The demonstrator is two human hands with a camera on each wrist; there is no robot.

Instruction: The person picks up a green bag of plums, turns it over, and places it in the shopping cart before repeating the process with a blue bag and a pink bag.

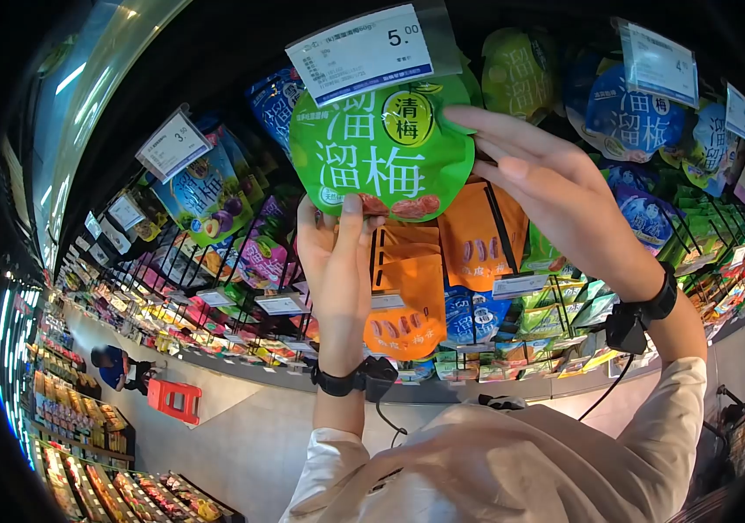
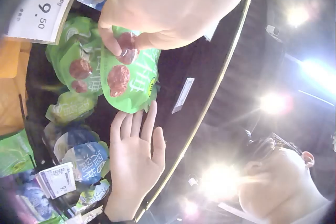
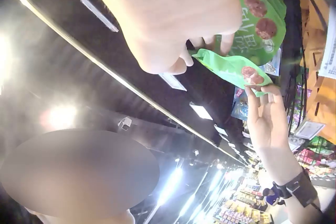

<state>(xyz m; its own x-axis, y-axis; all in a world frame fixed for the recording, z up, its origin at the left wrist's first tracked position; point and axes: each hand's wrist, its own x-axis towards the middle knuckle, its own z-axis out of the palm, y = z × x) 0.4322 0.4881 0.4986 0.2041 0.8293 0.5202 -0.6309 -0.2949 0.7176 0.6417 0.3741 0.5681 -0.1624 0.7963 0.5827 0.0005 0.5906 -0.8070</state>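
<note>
We pinch the green bag (image 1: 381,144) by its lower edge in our left grip (image 1: 337,261) (the thumb lies across the front), while our right grip (image 1: 555,179), fingers nearly straight, touches the bag's right edge. Above both grips a price tag (image 1: 363,57) overlaps the bag's top; orange packets (image 1: 411,292) hang between our two wrists, below the bag.

shop: price tags (image 1: 361,56), hanging rows of packets (image 1: 404,288), goods (image 1: 85,405) across aisle (image 1: 259,431)
</note>
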